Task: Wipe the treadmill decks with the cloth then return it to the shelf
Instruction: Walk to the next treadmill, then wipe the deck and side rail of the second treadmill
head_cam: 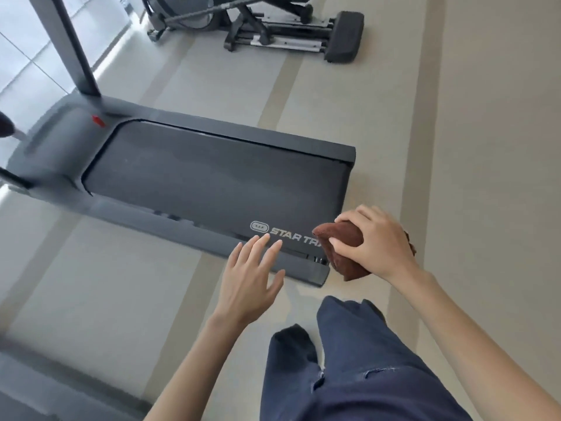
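Note:
A dark grey treadmill deck [212, 177] lies across the floor in front of me, its belt printed with white lettering near the rear end. My right hand [376, 244] grips a folded brown cloth [341, 238] just above the deck's rear corner. My left hand [249, 278] hovers with fingers spread over the near side rail [182, 235], holding nothing. No shelf shows in this view.
An elliptical trainer [273, 28] stands on the floor beyond the treadmill. A grey upright post [76, 47] rises from the treadmill's front at left. Part of another treadmill [45, 387] sits at the bottom left. My leg in blue trousers [364, 369] is below.

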`<act>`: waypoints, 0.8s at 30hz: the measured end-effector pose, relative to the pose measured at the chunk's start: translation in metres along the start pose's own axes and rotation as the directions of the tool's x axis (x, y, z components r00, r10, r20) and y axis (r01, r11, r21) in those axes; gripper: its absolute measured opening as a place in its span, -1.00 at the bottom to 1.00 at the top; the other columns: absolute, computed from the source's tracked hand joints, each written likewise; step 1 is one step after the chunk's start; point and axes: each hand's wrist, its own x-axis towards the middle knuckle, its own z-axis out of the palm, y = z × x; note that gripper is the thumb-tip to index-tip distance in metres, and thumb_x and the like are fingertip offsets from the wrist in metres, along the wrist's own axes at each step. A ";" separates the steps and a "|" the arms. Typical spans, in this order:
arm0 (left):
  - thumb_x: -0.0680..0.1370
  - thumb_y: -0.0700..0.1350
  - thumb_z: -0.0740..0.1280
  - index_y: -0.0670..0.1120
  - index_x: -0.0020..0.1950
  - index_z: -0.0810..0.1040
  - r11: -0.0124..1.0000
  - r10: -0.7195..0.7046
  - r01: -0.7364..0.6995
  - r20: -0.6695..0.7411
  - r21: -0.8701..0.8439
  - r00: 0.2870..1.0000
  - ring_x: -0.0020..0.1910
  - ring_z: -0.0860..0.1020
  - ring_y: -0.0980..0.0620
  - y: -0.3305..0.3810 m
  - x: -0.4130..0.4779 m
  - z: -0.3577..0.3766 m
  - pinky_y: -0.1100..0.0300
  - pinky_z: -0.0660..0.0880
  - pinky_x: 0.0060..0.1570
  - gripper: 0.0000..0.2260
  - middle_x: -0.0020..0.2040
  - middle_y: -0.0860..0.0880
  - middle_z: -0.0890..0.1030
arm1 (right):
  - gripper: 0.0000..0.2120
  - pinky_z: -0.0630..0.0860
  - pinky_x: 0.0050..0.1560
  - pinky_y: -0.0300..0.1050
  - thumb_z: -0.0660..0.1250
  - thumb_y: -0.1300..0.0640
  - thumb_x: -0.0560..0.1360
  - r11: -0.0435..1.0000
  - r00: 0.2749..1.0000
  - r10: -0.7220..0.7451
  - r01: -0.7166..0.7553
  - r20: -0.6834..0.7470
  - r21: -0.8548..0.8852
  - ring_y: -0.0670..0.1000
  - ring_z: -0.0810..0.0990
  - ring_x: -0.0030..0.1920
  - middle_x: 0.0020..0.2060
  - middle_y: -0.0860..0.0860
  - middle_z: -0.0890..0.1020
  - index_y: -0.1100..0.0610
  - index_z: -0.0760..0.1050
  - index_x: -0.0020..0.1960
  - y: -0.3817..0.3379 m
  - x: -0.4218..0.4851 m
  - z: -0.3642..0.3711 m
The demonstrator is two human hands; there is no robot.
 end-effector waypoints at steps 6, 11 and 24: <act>0.53 0.06 0.19 -0.06 0.39 0.38 0.997 0.074 -0.074 -0.018 -0.026 0.997 0.39 0.32 -0.10 -0.022 0.013 0.006 -0.04 0.21 0.38 -0.55 0.38 -0.10 0.41 | -0.78 0.43 -0.06 -0.06 0.44 -0.06 0.34 0.991 0.991 0.135 -0.135 -0.026 -0.022 0.03 0.49 -0.08 -0.18 -0.10 0.55 -0.03 0.56 -0.05 -0.004 -0.020 0.010; 0.50 0.04 0.19 -0.08 0.36 0.42 0.996 0.079 -0.080 -0.041 -0.027 0.996 0.36 0.37 -0.12 -0.038 0.038 0.020 -0.07 0.25 0.36 -0.55 0.35 -0.10 0.45 | -0.78 0.44 -0.04 -0.01 0.42 -0.07 0.35 0.992 0.992 0.125 -0.124 0.016 -0.024 0.03 0.49 -0.08 -0.17 -0.09 0.55 -0.03 0.56 -0.05 0.009 0.005 0.028; 0.47 0.02 0.24 -0.11 0.29 0.49 0.989 0.145 -0.145 0.005 0.001 0.989 0.27 0.47 -0.15 -0.122 0.150 0.250 -0.10 0.32 0.29 -0.58 0.26 -0.13 0.53 | -0.77 0.36 -0.07 -0.10 0.42 -0.09 0.38 0.975 0.975 0.220 -0.220 0.001 -0.037 0.04 0.48 -0.09 -0.15 -0.07 0.56 -0.01 0.56 -0.03 0.141 0.083 0.245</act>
